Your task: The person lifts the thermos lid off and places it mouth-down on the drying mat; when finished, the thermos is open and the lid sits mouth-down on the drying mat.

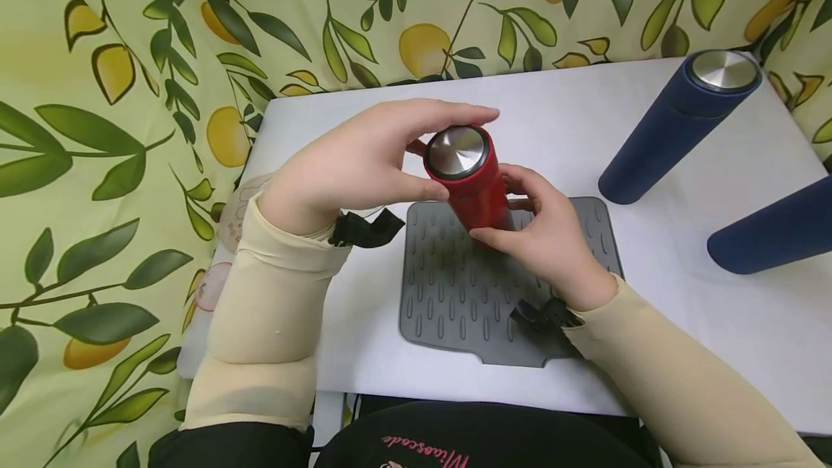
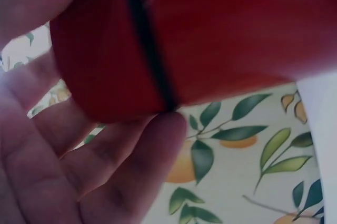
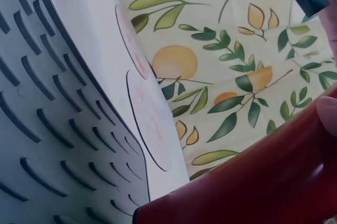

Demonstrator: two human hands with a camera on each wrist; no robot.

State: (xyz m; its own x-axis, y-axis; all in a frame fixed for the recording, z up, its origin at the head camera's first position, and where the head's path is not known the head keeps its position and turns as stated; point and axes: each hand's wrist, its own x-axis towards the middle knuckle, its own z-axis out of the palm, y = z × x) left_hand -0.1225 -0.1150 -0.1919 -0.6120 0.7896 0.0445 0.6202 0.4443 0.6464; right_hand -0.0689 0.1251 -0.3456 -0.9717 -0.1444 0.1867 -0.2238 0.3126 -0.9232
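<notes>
A red thermos (image 1: 479, 201) with a silver-topped lid (image 1: 458, 153) stands slightly tilted over a grey ribbed mat (image 1: 442, 287). My left hand (image 1: 364, 157) grips it round the lid, thumb on the near side and fingers on the far side. In the left wrist view, fingertips (image 2: 167, 134) touch the red lid (image 2: 100, 50) close to the dark ring below it. Lower down, my right hand (image 1: 546, 237) holds the body between thumb and fingers. The right wrist view shows the thermos body (image 3: 247, 182) slanting beside the mat (image 3: 68, 129); whether its base touches the mat I cannot tell.
Two dark blue thermoses stand on the white table at the right, one farther back (image 1: 676, 121) and one (image 1: 773, 226) cut off by the frame edge. Round translucent items (image 1: 213, 286) lie at the left edge. A leaf-and-fruit patterned cloth (image 1: 422, 20) hangs behind the table.
</notes>
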